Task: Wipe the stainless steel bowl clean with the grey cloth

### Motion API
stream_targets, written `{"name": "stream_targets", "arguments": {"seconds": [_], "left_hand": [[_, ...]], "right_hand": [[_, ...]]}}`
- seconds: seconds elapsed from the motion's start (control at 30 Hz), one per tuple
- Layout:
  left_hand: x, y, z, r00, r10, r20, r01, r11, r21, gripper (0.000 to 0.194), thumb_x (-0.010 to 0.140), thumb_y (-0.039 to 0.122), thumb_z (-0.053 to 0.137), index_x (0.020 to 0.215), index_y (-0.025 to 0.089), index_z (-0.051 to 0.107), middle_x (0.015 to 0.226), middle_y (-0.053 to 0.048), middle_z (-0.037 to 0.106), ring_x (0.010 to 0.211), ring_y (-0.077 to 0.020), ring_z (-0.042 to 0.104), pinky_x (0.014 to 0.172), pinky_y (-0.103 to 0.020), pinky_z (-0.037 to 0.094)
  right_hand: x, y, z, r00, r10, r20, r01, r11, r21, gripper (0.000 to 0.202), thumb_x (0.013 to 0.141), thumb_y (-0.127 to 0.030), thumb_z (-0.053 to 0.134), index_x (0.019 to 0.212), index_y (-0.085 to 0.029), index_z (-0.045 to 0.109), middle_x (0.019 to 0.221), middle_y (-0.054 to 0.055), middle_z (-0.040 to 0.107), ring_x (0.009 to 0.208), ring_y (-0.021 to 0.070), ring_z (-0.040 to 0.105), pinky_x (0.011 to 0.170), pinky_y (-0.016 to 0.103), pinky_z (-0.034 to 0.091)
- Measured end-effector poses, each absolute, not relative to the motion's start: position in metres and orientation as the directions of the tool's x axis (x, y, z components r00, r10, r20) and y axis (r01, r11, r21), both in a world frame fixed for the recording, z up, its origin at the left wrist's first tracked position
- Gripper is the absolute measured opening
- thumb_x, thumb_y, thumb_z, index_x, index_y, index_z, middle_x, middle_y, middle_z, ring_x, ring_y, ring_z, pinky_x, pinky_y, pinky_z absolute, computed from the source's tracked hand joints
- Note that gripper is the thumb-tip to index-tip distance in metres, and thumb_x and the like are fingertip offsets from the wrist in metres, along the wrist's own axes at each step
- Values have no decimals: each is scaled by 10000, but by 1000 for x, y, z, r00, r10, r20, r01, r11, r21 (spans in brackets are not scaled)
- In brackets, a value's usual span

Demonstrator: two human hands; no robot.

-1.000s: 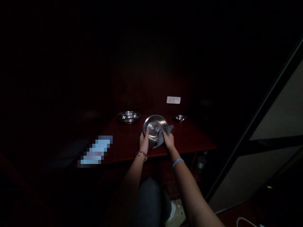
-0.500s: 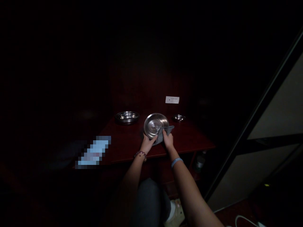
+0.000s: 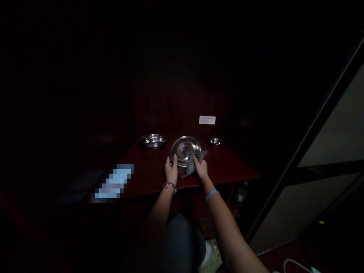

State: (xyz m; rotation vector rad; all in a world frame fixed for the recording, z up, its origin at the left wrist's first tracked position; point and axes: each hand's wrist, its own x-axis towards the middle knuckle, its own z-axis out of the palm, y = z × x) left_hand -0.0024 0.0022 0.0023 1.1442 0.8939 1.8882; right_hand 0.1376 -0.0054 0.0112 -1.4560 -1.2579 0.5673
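Note:
A round, shiny steel bowl (image 3: 184, 147) is held tilted above the dark red tabletop. My left hand (image 3: 171, 170) grips its left rim, with the thumb on the near face. In my right hand (image 3: 200, 167) a grey cloth (image 3: 191, 165) is pinched against the bowl's lower right edge. The cloth hides that part of the rim, and its corner sticks out to the right. The fingers behind the bowl are out of sight.
Steel dishes (image 3: 152, 141) sit at the back left of the table (image 3: 227, 167), and a small steel bowl (image 3: 215, 142) at the back right. A white socket panel (image 3: 207, 120) is on the wall. Under the table at right stands a bottle (image 3: 240, 194).
My left hand has shifted left and up along the rim, its thumb now pointing upward. The bowl has turned and moved slightly left. The cloth has moved a little left with my right hand.

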Motion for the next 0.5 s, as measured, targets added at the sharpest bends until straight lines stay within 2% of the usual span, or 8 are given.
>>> {"name": "stream_targets", "arguments": {"seconds": [0.17,0.37,0.5], "left_hand": [[-5,0,1,-316,861,400,-155,-462,873,466,849,534,564,1115,159,634,1136,-110,701,1024,-205,660,934,-322,496],[-2,7,-8,-129,887,443,-145,-458,877,475,789,426,679,1192,194,581,1208,-113,675,1091,-209,646,1006,-363,457],[-3,13,-14,-121,894,432,-81,-442,893,527,777,360,696,1253,198,540,1278,-119,639,1196,-221,592,1078,-391,389]], "right_hand": [[137,-3,9,370,898,238,364,95,-927,438,883,-531,525,954,-160,748,944,126,756,959,242,699,831,280,515],[140,4,4,405,880,247,322,116,-940,457,908,-489,482,991,-122,741,973,157,752,967,245,709,818,270,515],[139,3,4,385,887,254,329,126,-936,431,900,-476,501,983,-130,743,953,147,756,966,239,709,817,270,517]]}}
